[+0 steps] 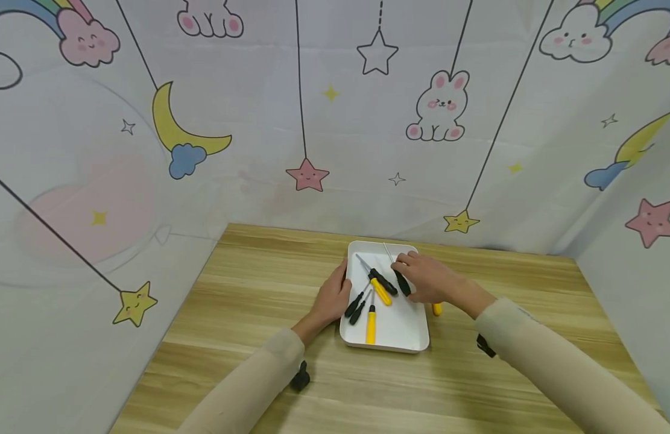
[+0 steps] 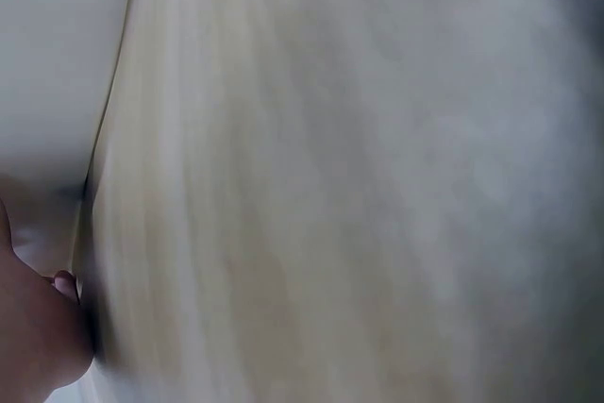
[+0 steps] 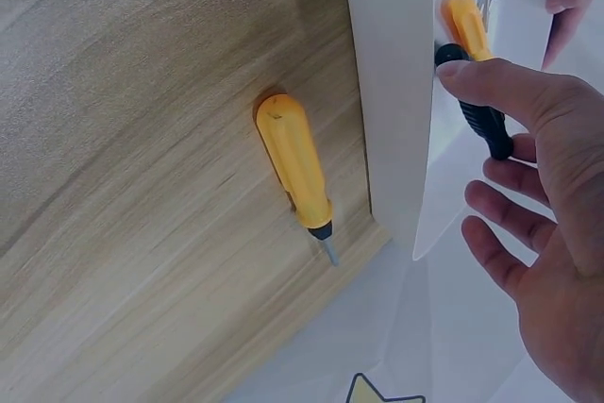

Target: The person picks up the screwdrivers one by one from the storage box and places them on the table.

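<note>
A white tray (image 1: 389,325) lies on the wooden table, holding several screwdrivers. My left hand (image 1: 331,296) grips the tray's left edge; in the left wrist view, part of that hand (image 2: 38,327) shows against the side wall. Over the tray's right part, my right hand (image 1: 429,277) pinches a black-handled screwdriver (image 3: 486,125) between thumb and forefinger, the other fingers spread apart. Inside the tray are a long black screwdriver (image 1: 386,283), a yellow one (image 1: 380,292), another yellow one (image 1: 371,325) near the front, and two small black ones, including this screwdriver (image 1: 358,313).
Outside the tray, a yellow screwdriver (image 3: 294,162) lies on the table close to the right wall, mostly behind my right hand in the head view. A patterned white curtain (image 1: 259,120) hangs behind the table (image 1: 248,289) and along both sides.
</note>
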{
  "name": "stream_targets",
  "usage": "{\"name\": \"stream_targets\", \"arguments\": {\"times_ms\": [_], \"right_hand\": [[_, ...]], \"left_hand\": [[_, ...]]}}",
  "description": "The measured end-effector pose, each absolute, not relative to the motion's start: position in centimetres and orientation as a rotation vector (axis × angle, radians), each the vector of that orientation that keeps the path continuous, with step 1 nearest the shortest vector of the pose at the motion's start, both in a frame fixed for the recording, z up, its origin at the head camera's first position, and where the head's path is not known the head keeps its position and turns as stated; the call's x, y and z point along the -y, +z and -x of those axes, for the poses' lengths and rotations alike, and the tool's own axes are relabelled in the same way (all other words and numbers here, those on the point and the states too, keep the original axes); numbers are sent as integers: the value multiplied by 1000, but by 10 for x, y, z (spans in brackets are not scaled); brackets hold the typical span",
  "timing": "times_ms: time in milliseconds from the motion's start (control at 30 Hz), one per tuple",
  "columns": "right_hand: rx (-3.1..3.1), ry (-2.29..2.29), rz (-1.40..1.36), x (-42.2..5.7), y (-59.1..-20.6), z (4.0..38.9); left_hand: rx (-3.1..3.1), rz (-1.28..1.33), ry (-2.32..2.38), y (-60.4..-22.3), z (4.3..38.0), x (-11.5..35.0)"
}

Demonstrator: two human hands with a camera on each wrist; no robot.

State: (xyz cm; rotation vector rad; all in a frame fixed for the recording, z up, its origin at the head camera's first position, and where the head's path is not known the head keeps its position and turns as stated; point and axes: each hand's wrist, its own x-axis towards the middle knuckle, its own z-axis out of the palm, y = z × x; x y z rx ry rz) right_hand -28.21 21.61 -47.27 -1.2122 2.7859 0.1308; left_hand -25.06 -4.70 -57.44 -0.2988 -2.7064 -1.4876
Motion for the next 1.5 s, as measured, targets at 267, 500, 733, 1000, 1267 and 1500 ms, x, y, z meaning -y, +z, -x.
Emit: {"name": "stream_targets", "arguments": {"times_ms": [267,500,733,1000,1267,1500], "right_hand": [[-2820,83,1234,-219,-469,281],[-2835,47,1212,-220,-463,282],[-2840,25,1158,-221,-456,283],[-2847,16,1164,-224,-453,286],[-2851,65,1157,-229,-451,286],[-2845,89,1120,-233,-447,286]], "left_hand": [[2707,303,-1479,-575,251,47],[2708,301,-1479,-576,253,46],[2705,312,-1478,-575,252,46],[2704,296,-1484,-572,251,47],[2712,296,-1471,-572,251,48],[2712,303,-1472,-573,251,48]]}}
